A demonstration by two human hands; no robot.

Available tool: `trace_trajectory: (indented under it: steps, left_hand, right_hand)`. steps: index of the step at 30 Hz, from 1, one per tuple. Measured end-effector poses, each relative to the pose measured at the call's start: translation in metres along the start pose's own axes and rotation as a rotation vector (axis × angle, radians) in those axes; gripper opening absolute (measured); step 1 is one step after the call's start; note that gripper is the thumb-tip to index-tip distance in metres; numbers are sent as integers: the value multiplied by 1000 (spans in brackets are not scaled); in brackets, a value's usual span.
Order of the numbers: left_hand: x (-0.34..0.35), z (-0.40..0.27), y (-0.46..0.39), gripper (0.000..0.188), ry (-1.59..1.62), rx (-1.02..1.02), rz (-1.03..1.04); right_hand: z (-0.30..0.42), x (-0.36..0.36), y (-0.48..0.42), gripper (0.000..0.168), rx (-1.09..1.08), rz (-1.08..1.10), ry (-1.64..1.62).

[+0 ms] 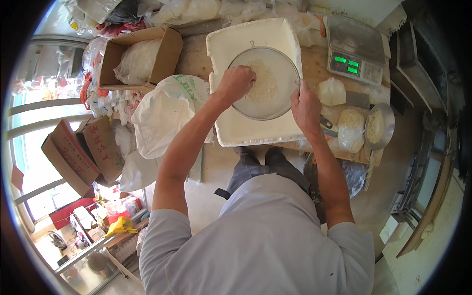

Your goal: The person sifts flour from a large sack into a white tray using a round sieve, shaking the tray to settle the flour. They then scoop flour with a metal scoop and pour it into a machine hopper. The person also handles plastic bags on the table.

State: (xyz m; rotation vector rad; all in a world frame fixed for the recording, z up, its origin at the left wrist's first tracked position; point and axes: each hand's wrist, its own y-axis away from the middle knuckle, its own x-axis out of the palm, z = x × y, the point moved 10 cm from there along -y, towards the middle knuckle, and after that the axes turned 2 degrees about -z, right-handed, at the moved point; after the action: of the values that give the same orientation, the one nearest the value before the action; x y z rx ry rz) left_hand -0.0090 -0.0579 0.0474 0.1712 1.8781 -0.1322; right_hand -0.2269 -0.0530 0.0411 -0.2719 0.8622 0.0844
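Note:
A round metal-rimmed sieve [289,105] rests over a large white flour-dusted tub [250,136]. Pale, shredded noodle-like food [267,83] lies in a heap on its mesh. My right hand [306,107] grips the sieve's rim on the right side. Over the left part of the mesh is my left hand [238,81], its fingers curled in at the edge of the heap; whether anything is inside them is hidden. Left of the tub, a large white sack [162,114] with green print stands with its mouth spread.
A digital scale [356,49] sits at the back right of the wooden table [313,64]. Nearby are bagged noodles [350,131], a white bag [332,91], a cleaver-like blade [357,99] and a metal strainer [379,125] holding pale strands. Cardboard boxes [169,55] and plastic bags crowd the left.

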Motion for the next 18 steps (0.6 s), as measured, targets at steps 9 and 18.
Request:
trace_trajectory:
  steps: [9, 18]
  left_hand:
    - [11, 2, 6, 9, -41, 10, 26]
    - [18, 4, 10, 5, -29, 0, 47]
  right_hand:
    - [0, 5, 4, 38, 17, 40, -14]
    - [3, 6, 6, 38, 19, 45, 30]
